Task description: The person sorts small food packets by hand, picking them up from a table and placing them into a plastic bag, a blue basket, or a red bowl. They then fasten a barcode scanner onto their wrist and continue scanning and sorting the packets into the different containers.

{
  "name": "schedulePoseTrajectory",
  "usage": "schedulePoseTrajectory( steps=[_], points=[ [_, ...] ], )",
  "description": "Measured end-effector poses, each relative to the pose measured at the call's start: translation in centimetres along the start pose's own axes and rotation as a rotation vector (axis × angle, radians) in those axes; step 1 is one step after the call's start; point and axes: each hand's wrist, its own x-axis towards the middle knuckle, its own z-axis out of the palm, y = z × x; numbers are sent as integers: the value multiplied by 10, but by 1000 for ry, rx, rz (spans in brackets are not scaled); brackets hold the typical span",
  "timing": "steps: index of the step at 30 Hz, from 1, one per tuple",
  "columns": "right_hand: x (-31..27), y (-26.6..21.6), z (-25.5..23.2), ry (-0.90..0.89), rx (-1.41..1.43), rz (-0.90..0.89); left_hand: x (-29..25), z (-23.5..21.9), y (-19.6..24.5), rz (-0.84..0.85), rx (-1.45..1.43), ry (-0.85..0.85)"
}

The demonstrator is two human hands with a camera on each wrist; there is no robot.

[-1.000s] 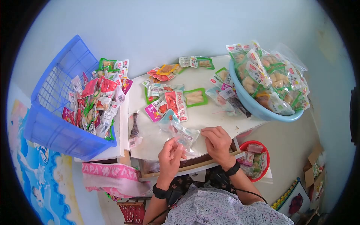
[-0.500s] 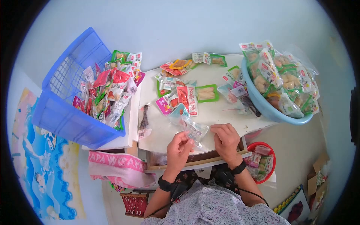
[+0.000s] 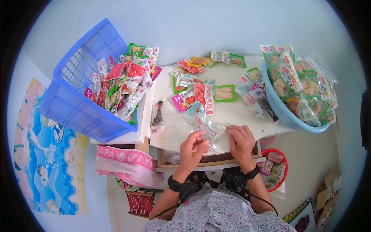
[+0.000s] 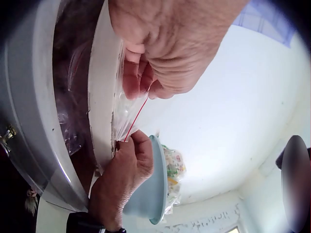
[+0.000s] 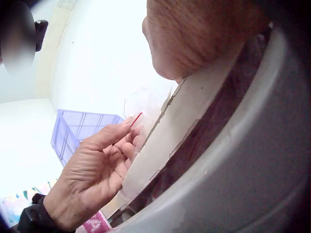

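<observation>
A clear zip-lock bag (image 3: pixel 212 132) with a red zip line lies between my hands at the table's front edge. My left hand (image 3: pixel 193 150) pinches its mouth between thumb and fingers. At the other end of the red line my right hand (image 4: pixel 127 170) grips the bag's edge, its fingers curled. In the left wrist view the red zip runs taut from one hand to the other. Just beyond the bag are a red-and-white food packet (image 3: pixel 205 99) and a green-edged packet (image 3: pixel 225 93). A packet with a dark drumstick-like piece (image 3: pixel 157 116) lies to the left.
A blue plastic basket (image 3: pixel 73 110) heaped with packets stands tilted at left. On the right, a light-blue basin (image 3: pixel 293 121) is piled with bagged food. Below the tabletop are a partly pulled-out drawer (image 3: pixel 210 165), a pink towel (image 3: pixel 125 166) and a red basin (image 3: pixel 286 170).
The head view has shifted, so the whole scene sits further right in it. Both hands keep about the same place at the bag.
</observation>
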Motion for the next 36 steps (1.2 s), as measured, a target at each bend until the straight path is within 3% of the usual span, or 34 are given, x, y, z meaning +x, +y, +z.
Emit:
schedulePoseTrajectory(
  steps=[14, 36],
  points=[
    [-2, 1, 1, 1, -12, 16, -1, 0, -2, -33, 167, -9],
    [-2, 0, 1, 34, 9, 27, -1, 0, -4, -23, 142, -5]
  ],
)
